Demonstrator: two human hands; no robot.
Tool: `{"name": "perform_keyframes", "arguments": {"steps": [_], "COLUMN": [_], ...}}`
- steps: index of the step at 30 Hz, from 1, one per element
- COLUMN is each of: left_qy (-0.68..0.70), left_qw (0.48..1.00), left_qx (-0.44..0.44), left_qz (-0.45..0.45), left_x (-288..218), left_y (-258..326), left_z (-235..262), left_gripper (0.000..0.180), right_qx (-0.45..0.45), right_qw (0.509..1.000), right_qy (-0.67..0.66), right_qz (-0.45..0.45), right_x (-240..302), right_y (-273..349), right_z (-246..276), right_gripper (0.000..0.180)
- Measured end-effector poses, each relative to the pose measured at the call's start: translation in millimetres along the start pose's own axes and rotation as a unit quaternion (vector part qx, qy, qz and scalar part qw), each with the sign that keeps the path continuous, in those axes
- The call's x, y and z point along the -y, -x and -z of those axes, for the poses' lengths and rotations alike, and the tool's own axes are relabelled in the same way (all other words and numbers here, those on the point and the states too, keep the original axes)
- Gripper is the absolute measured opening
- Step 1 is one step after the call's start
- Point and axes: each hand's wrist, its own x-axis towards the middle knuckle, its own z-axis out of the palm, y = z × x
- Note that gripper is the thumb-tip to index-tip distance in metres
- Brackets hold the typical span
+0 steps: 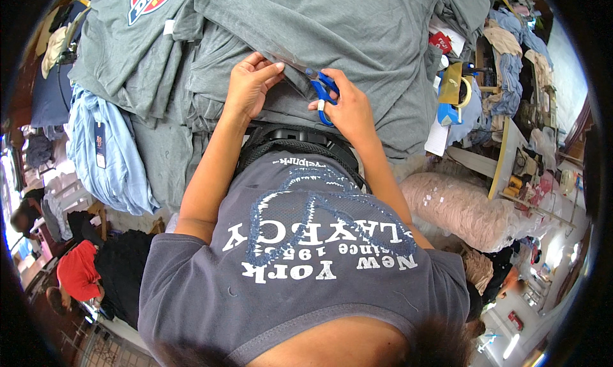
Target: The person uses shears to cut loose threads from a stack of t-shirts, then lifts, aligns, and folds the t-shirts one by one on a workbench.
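Observation:
A grey T-shirt [357, 31] lies spread in front of me over more grey garments. My left hand [252, 86] pinches the edge of its cloth between thumb and fingers, with the edge running off to the right. In my right hand [348, 106] is a pair of scissors [324, 99] with blue handles. Their blades point up and left at the pinched edge, close to my left fingertips; whether they are cutting the cloth I cannot tell. To the left lies another grey T-shirt [137, 60] bearing a colourful chest print.
Light blue garments [118, 156] with a dark hang tag drape over the left edge. A blue tape dispenser [450, 114] and a red card [440, 42] sit at the right. A plastic-wrapped bundle [456, 207] lies lower right. A person in red [80, 271] is at the lower left.

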Motion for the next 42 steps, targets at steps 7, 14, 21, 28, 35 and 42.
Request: {"name": "perform_keyframes", "arguments": {"steps": [7,14,21,28,35,42], "left_qy": [0.022,0.007,0.003,0.006,0.006,-0.003], "left_qw": [1.000,1.000,1.000,0.999,0.999,0.999], "left_qx": [-0.003,-0.004,-0.002,-0.009,-0.017,-0.013], "left_qz": [0.008,-0.019,-0.017,-0.042,-0.048,-0.041], "left_x": [-4,-11,-16,-16,-19,-19], "left_y": [-5,-5,3,-8,-2,1], "left_z": [4,8,2,15,7,8], "left_gripper": [0.024,0.022,0.024,0.023,0.024,0.025], "right_qx": [0.012,-0.027,-0.005,0.007,0.018,0.016], "right_qw": [0.999,0.999,0.999,0.999,0.999,0.998], "right_qy": [-0.033,0.008,-0.020,-0.002,0.007,-0.009], "right_qz": [-0.006,0.042,0.041,0.032,0.047,0.061], "right_x": [-7,4,2,3,17,12], "right_y": [4,-5,-10,-10,-26,-23], "right_z": [1,-1,-3,-1,1,0], "right_gripper": [0.048,0.048,0.048,0.050,0.054,0.055]}}
